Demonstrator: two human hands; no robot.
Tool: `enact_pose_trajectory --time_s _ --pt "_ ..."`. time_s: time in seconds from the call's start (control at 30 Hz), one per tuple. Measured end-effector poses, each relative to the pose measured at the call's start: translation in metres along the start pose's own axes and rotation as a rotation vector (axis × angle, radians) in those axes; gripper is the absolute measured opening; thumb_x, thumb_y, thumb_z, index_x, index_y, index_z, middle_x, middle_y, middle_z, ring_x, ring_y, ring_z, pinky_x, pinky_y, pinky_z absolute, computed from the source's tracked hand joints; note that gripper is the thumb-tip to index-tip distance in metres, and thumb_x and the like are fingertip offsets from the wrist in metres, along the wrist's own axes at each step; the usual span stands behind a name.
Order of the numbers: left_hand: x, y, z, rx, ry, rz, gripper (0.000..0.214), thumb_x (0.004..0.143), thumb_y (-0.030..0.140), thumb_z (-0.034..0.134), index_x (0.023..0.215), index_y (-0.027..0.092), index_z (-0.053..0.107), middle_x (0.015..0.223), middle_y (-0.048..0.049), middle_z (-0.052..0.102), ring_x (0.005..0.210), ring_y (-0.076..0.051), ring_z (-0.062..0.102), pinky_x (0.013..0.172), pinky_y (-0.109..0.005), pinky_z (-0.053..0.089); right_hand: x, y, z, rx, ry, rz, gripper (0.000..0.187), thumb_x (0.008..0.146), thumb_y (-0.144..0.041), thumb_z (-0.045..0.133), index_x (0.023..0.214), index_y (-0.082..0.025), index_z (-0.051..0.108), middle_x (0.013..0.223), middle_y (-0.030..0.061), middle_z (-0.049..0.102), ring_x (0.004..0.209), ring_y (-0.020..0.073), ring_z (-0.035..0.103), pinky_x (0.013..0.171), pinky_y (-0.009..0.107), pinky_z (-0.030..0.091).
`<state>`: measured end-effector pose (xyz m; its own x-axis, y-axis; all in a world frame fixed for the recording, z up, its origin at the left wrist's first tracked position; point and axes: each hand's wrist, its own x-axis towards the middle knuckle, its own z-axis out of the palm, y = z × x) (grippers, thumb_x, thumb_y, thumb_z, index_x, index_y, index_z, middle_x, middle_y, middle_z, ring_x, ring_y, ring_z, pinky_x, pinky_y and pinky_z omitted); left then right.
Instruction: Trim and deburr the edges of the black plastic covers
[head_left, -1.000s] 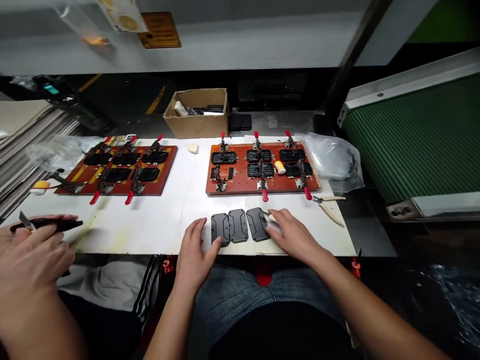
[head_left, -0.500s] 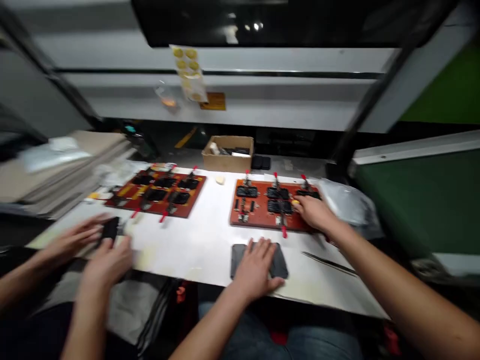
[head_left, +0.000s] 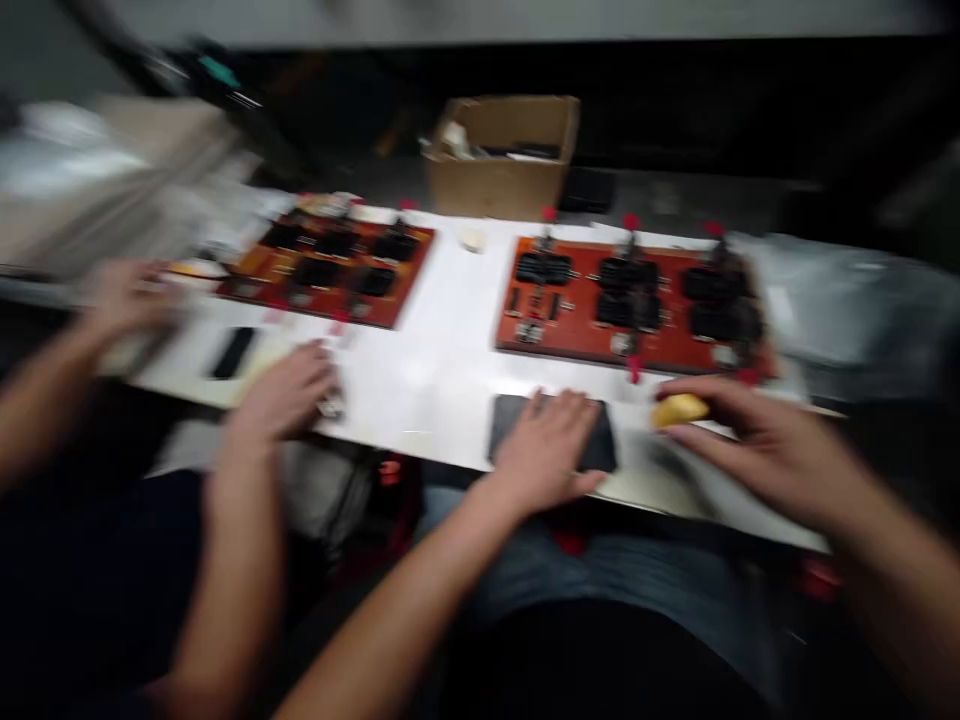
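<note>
resting the left hand point(head_left: 546, 455) palm-down over dark panels point(head_left: 510, 412), with spread fingers pointing away from the body, near the front edge of the tabletop point(head_left: 442, 350). covering the middle of the panels, leaving both ends showing; being unable to count them through the blur. pinching a yellow object point(head_left: 679, 409) between thumb and fingers of the right hand point(head_left: 772, 445), holding it to the right of the panels and just in front of a red-brown board point(head_left: 577, 337). being unable to tell whether touching the tabletop with that hand.

facing, on the red-brown board behind the panels, black parts point(head_left: 628, 290) and clamps with red handles point(head_left: 634, 368). seeing a second board point(head_left: 386, 310) farther left, likewise carrying dark parts. noticing a cream-coloured lump point(head_left: 472, 240) between the boards, an open cardboard box point(head_left: 495, 188) beyond the lump, and a clear plastic bag point(head_left: 862, 310) beside the red-brown board, on its right.

sharing the tabletop with a co-worker on the left. seeing that person's nearer hand point(head_left: 289, 390) over the front edge, the farther hand point(head_left: 135, 297) near the second board, both blurred, and a black piece point(head_left: 233, 352) lying on the tabletop between them.
</note>
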<state>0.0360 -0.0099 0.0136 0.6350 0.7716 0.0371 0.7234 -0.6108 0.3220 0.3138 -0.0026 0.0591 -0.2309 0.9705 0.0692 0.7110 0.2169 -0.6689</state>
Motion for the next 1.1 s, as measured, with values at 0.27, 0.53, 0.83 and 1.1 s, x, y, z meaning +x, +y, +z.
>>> enact_pose_trajectory --time_s 0.27,0.53,0.83,1.1 --pt "0.018 -0.012 0.028 -0.096 0.103 0.066 0.076 0.097 0.051 0.060 0.158 0.008 0.043 0.167 -0.0180 0.044 0.157 -0.035 0.036 0.133 -0.058 0.017 -0.030 -0.017 0.060 0.020 0.018 -0.101 0.034 0.104 -0.018 0.059 0.136 -0.026 0.059 0.125 0.0078 0.069 0.116 0.0234 0.066 0.101 0.039 0.056" --pt "0.017 -0.010 0.023 -0.135 0.084 0.034 0.076 0.095 0.053 0.063 0.158 0.013 0.045 0.167 -0.0142 0.044 0.157 -0.034 0.037 0.134 -0.057 0.016 -0.017 0.001 0.054 -0.024 -0.179 -0.223 0.029 0.100 -0.009 0.055 0.123 -0.026 0.061 0.114 0.0065 0.069 0.106 0.0238 0.065 0.093 0.040 0.055" --pt "0.017 -0.015 0.023 -0.194 0.066 0.095 0.076 0.094 0.054 0.065 0.158 0.017 0.047 0.165 -0.0113 0.048 0.157 -0.035 0.038 0.134 -0.058 0.016 -0.015 -0.006 0.060 -0.031 -0.155 -0.185 0.019 0.104 -0.017 0.053 0.120 -0.025 0.061 0.104 0.0070 0.068 0.098 0.0246 0.064 0.086 0.041 0.055" --pt "0.015 -0.016 0.020 -0.200 0.066 0.103 0.090 0.093 0.055 0.069 0.165 0.015 0.032 0.164 -0.0122 0.049 0.160 -0.032 0.033 0.135 -0.056 0.013 0.000 -0.009 0.075 0.010 0.048 0.006 0.009 0.100 -0.026 0.066 0.106 -0.025 0.060 0.095 0.0035 0.064 0.088 0.0215 0.065 0.079 0.035 0.055"
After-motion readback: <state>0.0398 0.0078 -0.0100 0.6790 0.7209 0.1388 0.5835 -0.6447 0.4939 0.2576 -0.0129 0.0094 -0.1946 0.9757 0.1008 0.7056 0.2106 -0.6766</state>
